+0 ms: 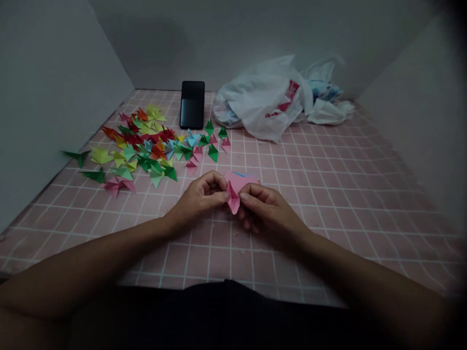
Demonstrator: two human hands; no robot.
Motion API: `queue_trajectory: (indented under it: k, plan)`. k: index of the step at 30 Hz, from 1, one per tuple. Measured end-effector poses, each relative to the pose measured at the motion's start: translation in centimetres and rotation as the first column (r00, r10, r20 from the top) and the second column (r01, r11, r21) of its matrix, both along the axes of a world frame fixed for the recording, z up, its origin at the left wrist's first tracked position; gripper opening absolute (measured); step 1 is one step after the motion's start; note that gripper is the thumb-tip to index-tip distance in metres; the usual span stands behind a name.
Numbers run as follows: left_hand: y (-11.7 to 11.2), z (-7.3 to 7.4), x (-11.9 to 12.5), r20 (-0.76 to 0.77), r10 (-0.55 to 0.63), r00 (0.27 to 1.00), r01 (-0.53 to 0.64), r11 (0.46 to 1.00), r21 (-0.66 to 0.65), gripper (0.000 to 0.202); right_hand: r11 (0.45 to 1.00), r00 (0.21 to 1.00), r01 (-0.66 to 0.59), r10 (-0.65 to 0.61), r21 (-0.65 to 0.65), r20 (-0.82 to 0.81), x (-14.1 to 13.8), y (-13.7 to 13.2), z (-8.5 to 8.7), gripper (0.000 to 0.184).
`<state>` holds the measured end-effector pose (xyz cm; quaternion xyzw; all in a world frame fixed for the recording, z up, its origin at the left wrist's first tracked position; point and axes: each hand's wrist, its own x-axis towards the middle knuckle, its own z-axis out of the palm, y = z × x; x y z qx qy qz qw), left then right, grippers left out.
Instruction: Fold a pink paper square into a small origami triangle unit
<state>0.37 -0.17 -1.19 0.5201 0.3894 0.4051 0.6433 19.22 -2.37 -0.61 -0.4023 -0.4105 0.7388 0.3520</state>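
Note:
A partly folded piece of pink origami paper (233,200) is between my two hands, its folds spread at the middle and its lower end pointing toward me. My left hand (207,194) pinches its left edge between thumb and fingers. On the right edge, the thumb and index finger of my right hand (262,206) are closed, with the other fingers curled below. Just behind lie several flat paper sheets (243,180), pink on top with a blue edge showing; my hands hide part of them.
Many folded paper cranes (146,146) in green, red, yellow, blue and pink cover the left of the pink checked tablecloth (328,194). A black phone (192,105) stands tilted at the back. White plastic bags (266,95) lie at the back right. Pale walls (54,87) enclose the table.

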Motion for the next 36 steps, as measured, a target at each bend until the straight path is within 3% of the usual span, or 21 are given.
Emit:
queue_trajectory:
  k: [7,12,16,36]
  plan:
    - [-0.2,0.3,0.1,-0.034,-0.011,0.999,0.012,0.999,0.038,0.018,0.986,0.984,0.034,-0.061,0.163,0.168,-0.1,0.1,0.1,0.027]
    - [-0.5,0.4,0.4,-0.064,-0.048,0.997,0.052,0.997,0.058,0.021,0.944,0.936,-0.012,-0.106,0.331,0.335,0.1,0.4,0.5,0.019]
    - [-0.6,0.4,0.6,-0.068,-0.041,0.997,0.044,0.998,0.044,0.023,0.908,0.916,-0.044,-0.129,0.416,0.38,0.2,0.5,0.4,0.016]
    - [-0.9,1.1,0.9,-0.127,-0.101,0.987,0.093,0.994,-0.062,0.015,0.912,0.943,-0.033,-0.107,0.41,0.314,0.1,0.4,-0.1,0.013]
